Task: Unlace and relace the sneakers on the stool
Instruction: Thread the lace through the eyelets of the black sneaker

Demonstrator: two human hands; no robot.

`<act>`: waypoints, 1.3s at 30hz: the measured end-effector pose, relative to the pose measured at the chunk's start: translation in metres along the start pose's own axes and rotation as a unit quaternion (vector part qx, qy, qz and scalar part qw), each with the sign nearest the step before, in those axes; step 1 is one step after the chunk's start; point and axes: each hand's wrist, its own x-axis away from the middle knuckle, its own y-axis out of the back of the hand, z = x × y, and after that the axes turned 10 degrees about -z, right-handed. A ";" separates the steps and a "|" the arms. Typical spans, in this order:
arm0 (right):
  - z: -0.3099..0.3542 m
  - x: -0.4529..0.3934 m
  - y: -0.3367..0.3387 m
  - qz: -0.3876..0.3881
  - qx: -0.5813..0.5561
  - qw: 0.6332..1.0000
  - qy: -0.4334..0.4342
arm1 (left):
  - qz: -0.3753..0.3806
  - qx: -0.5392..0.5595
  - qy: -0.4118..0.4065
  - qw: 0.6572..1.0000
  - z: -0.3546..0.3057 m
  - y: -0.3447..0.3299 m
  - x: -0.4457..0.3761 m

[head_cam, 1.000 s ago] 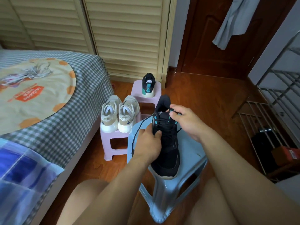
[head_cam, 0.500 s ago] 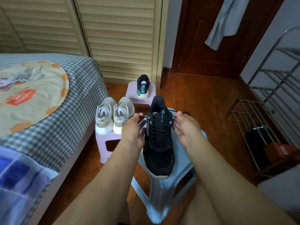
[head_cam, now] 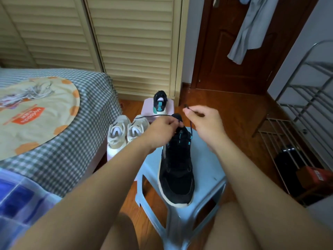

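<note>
Head view: a black sneaker [head_cam: 177,170] stands on the blue stool [head_cam: 207,170], toe toward the person, heel away. The left hand [head_cam: 162,131] has its fingers curled in a pinch on the lace [head_cam: 155,116] just above the tongue, and one end runs off to the left. The right hand [head_cam: 203,121] pinches the other lace end, raised up and to the right of the collar.

The lace looks thin, limp and light, so it should slide through the eyelets with little pull; its stiff tip is the best place to hold for threading. The sneaker is soft and light and may shift on the smooth stool unless steadied.

A cream pair [head_cam: 126,134] sits on a pink stool [head_cam: 158,112] behind, beside the bed [head_cam: 72,141].
</note>
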 end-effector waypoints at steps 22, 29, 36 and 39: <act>0.003 0.002 0.024 0.221 0.154 0.960 -0.079 | 0.016 -0.019 -0.085 0.996 0.010 0.003 -0.006; 0.005 0.011 0.009 0.151 0.012 0.968 -0.200 | -0.131 0.142 -0.080 0.978 0.027 -0.020 0.004; -0.001 0.020 0.005 0.035 -0.285 0.919 -0.271 | -0.065 0.292 0.023 0.954 0.027 -0.011 0.014; -0.014 0.031 0.019 -0.041 -0.421 0.841 -0.338 | -0.092 0.407 0.146 0.897 0.035 -0.003 0.014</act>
